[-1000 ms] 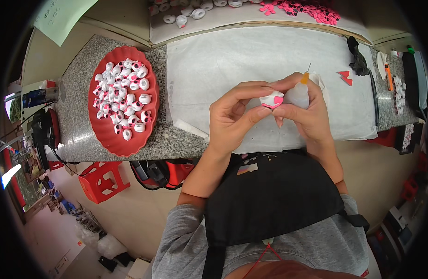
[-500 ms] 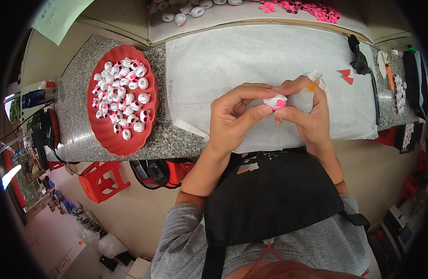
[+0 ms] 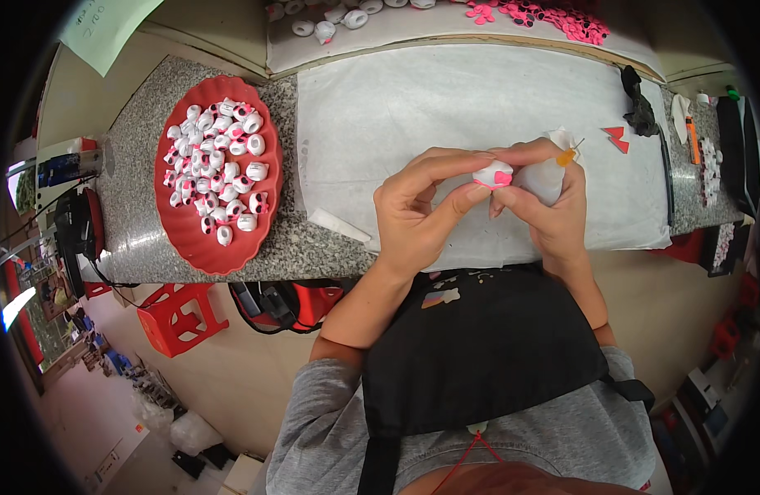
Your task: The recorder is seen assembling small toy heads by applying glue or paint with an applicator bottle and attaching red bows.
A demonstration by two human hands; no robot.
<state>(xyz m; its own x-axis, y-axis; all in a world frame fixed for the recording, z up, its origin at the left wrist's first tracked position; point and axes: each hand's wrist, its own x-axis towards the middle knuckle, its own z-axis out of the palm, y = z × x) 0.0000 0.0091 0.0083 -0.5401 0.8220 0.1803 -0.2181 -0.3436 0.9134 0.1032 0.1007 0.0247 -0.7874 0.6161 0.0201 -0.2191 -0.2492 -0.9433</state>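
Note:
Between the fingertips of both hands sits a small white figurine head [image 3: 489, 175] with a bright pink bow-like piece on its front. My left hand [image 3: 425, 206] pinches it from the left, thumb below and fingers above. My right hand [image 3: 553, 202] steadies its right side with thumb and forefinger. Tucked in that same right hand is a translucent squeeze bottle [image 3: 542, 180] with an amber needle tip [image 3: 566, 157] pointing up and right. Both hands are above the white sheet [image 3: 372, 124] on the worktop.
At left, a red scalloped tray [image 3: 174, 239] holds many white-and-pink heads. Pink pieces [image 3: 561, 23] and white heads [image 3: 347, 16] lie on the back shelf. Red angular pieces [image 3: 618, 139], a crumpled black item [image 3: 638, 103] and an orange pen-like tool [image 3: 692, 140] lie to the right.
The figurine head has shifted slightly right and turned a little, so the pink piece shows more squarely. Both hands keep their hold.

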